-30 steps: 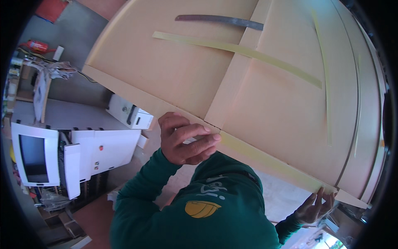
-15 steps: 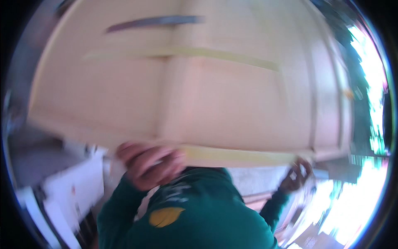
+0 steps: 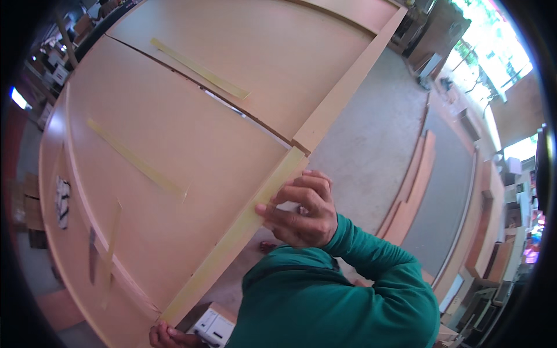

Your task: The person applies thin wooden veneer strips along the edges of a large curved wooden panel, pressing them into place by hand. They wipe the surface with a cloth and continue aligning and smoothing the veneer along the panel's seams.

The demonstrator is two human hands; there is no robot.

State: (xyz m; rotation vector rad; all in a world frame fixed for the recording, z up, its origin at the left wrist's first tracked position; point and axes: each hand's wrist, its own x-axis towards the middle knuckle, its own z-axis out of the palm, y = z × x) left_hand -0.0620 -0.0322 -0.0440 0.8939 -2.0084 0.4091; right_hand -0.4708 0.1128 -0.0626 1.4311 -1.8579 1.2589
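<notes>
A large pale wooden panel [image 3: 191, 156] with a curved far-left side fills the left half of the view. Yellowish tape [image 3: 232, 232] runs along its near straight edge rail. My right hand [image 3: 304, 211] is closed at this rail, its thumb on the taped top and its other fingers bent against the outer side. Low down, my left hand [image 3: 171, 336] has its fingertips closed on the rail's near corner; part of this hand is cut off by the view's rim. More tape strips [image 3: 136, 159] lie on the panel, and a grey blade-like strip [image 3: 92, 255] rests near the curved rib.
A second framed panel [image 3: 249, 52] adjoins the first beyond a narrow gap. Reddish boards [image 3: 409, 194] and a grey sheet [image 3: 441, 191] lie on the concrete floor [image 3: 365, 133] to the right. A white box [image 3: 213, 326] stands below the panel's near corner.
The panel, blurred and square across my view before, now lies slanted and sharp. My right hand has come closer to the middle, and my left hand sits lower, at the corner.
</notes>
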